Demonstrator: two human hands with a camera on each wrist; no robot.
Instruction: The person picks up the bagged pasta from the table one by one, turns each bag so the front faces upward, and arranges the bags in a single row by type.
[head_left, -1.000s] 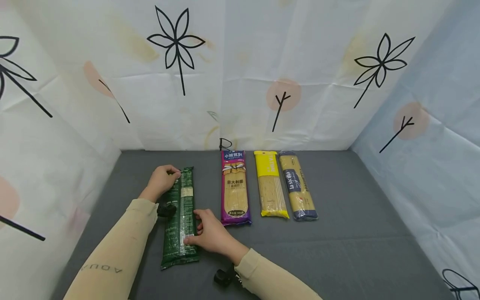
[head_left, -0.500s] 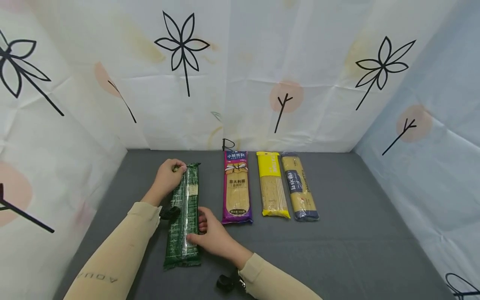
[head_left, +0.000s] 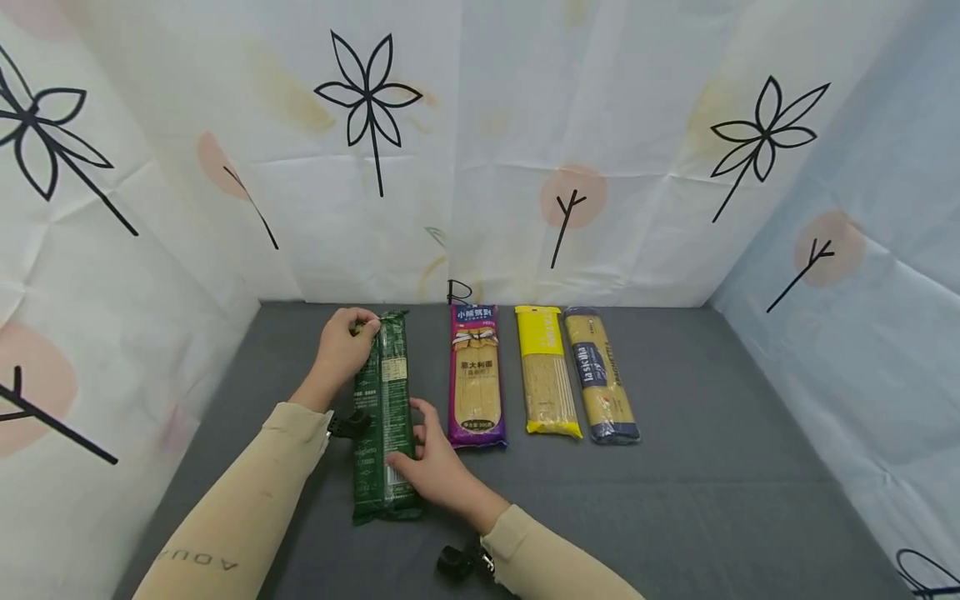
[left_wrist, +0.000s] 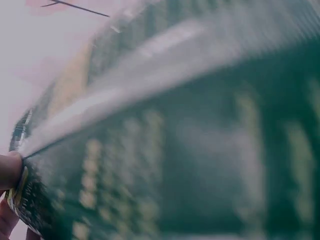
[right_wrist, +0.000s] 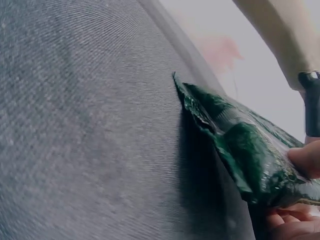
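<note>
Both arms wear long, close-fitting sleeves of a pale beige knit, the left sleeve carrying the word AQUA in small dark capitals along the forearm and a few faint darker marks higher up. The right sleeve is plain, with a ribbed cuff that ends at the wrist. At each wrist sits a small black camera mount, one under the left cuff and one beside the right cuff with a bit of silver metal showing; the hands themselves are bare, without rings or gloves.
</note>
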